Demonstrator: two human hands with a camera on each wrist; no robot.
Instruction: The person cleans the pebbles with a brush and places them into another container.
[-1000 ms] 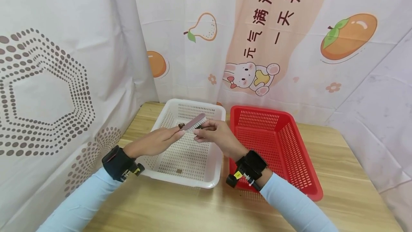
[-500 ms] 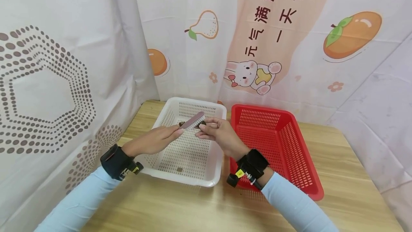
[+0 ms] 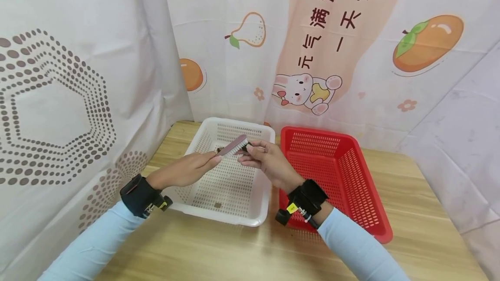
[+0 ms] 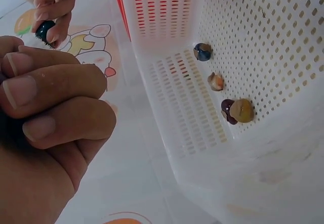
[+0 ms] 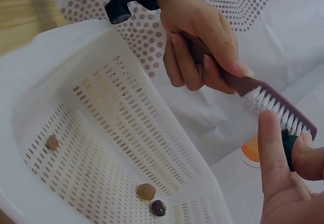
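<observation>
My left hand grips a scrubbing brush by its mauve handle, white bristles facing my right hand. Between thumb and fingertips, my right hand pinches a small, glossy dark green rounded piece, like a pebble or shell. In the right wrist view the piece lies right at the bristles, near the brush's far end. Both hands are above the white basket. My left fingers curl round the handle, and the brush itself is mostly hidden in the left wrist view.
Inside the white basket lie several small rounded pieces, including a dark blue one, a tan one and a brown one. A red basket stands to its right on the wooden table. Printed curtains hang behind.
My right hand and the dark green piece have shifted slightly toward the brush's far end. The left hand still holds the brush, which has moved only a little.
</observation>
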